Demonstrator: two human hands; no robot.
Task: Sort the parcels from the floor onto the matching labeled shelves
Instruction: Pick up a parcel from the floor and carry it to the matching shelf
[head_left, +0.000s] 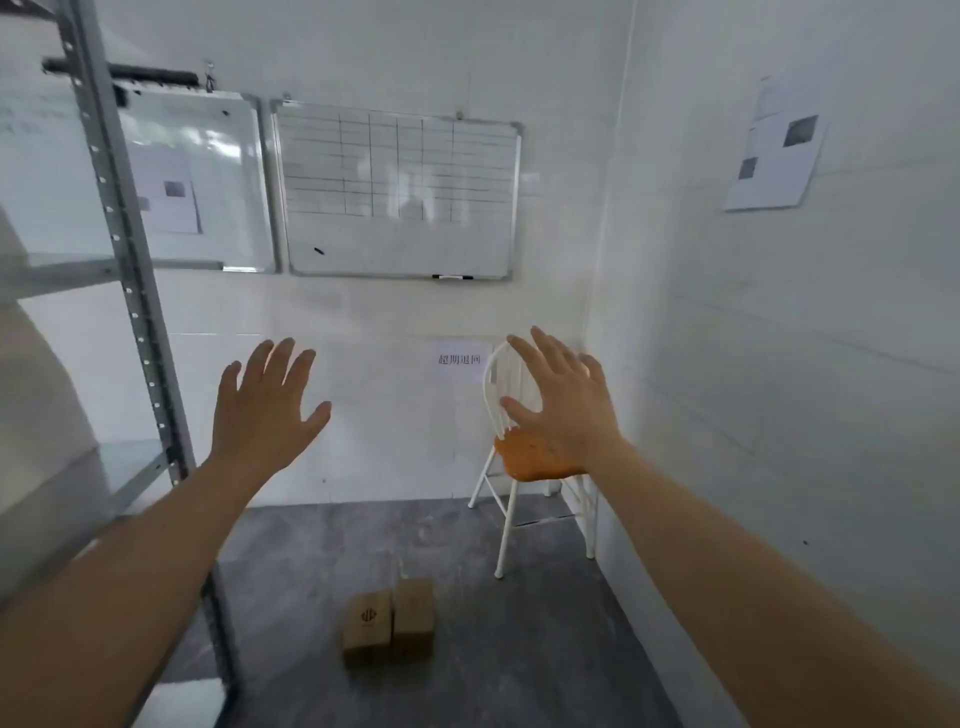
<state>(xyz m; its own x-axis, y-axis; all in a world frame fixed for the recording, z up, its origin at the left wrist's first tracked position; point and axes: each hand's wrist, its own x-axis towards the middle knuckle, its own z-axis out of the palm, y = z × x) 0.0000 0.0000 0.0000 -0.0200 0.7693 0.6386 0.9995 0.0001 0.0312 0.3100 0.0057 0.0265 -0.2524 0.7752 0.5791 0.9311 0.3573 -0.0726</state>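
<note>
A paper sign (459, 360) reading "超期退回" hangs on the white back wall between the two raised hands, just left of the right hand (558, 402). Beyond the left hand (265, 410), a whiteboard (400, 195) ruled into a grid carries writing too faint to read, with a marker (453, 277) on its lower ledge; a second whiteboard (195, 182) beside it holds a printed sheet, and another sheet (776, 148) is fixed to the side wall far right of the right hand, its text illegible. Both hands are spread wide, palms forward, fingers apart, holding nothing. Two brown cardboard parcels (388, 626) sit touching side by side on the grey floor (519, 649), well below and between the hands; the left one bears a small dark logo that cannot be made out. A grey metal shelving unit (124, 270) stands hard against the left forearm, its perforated upright close to the left hand, labels not visible. A white chair (511, 467) with an orange seat fills the corner behind the right hand. Open floor surrounds the parcels on every side, bounded by shelving left and wall right.
</note>
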